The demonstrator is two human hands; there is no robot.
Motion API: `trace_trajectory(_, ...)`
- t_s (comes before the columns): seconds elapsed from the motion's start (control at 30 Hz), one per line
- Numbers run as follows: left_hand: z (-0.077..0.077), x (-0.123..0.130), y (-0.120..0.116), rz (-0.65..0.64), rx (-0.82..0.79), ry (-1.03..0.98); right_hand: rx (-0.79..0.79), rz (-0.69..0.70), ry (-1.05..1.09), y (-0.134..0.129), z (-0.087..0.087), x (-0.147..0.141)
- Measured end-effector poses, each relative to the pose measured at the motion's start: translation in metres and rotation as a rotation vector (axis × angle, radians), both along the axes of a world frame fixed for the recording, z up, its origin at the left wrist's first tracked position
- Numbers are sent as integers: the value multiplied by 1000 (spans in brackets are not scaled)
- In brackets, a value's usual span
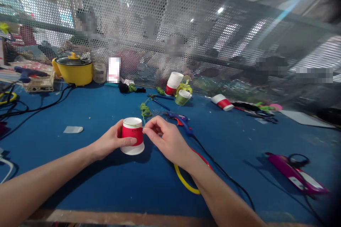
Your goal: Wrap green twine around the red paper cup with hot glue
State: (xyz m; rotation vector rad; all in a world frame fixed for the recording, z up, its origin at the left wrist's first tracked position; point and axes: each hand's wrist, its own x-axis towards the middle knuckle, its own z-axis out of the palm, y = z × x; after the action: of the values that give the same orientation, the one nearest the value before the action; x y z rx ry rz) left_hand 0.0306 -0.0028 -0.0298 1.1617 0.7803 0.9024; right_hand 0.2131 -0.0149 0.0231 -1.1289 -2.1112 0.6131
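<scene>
A red and white paper cup (pixel 132 150) is held upside down over the blue table, with my left hand (pixel 114 136) wrapped round its left side and the thumb across the red band. Green yarn (pixel 129 125) runs round the cup near its upturned base. At the cup's right side, my right hand (pixel 165 134) pinches the strand between thumb and forefinger. From there the strand leads back to a small loose bundle of green yarn (pixel 145 110) lying behind the cup. A blue glue gun (pixel 179 120) lies just beyond my right hand.
A green-wrapped cup (pixel 183 97) and stacked paper cups (pixel 174 81) stand at the back; another cup (pixel 222 103) lies sideways. A yellow electric pot (pixel 74 71) stands at back left. A purple power strip (pixel 295 173) lies right. A yellow ring (pixel 185 181) is under my right forearm.
</scene>
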Motion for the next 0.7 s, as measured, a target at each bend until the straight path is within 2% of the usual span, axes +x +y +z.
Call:
trace_trajectory(0.27, -2, -2, 1, -39, 25, 16, 53, -15, -17, -2, 5, 2)
trace_trajectory(0.7, -1, -3, -2, -95, 15, -25, 47, -8, -25, 1, 0, 4)
